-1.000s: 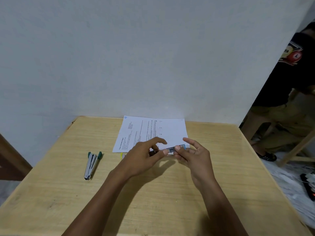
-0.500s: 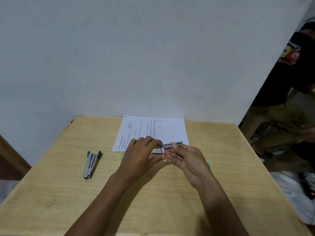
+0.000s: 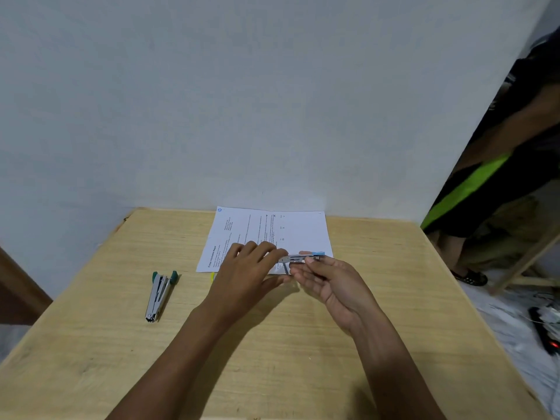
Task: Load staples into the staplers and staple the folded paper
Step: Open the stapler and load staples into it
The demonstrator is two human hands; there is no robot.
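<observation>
Your left hand [image 3: 248,268] hid most of a yellow object [image 3: 212,276] and the near edge of the one paper [image 3: 266,231]. Of two staplers, the green stapler [image 3: 160,294] lay on the table [image 3: 303,359] to the left. The blue stapler [image 3: 300,258] sat pinched between that hand's fingertips and your right hand [image 3: 330,283], as half a second before.

The left hand [image 3: 245,268] covers one end of the stapler [image 3: 298,258], the near edge of the paper [image 3: 300,228] and most of a yellow object [image 3: 212,276]. A blurred bystander [image 3: 500,183] is cut off at right.
</observation>
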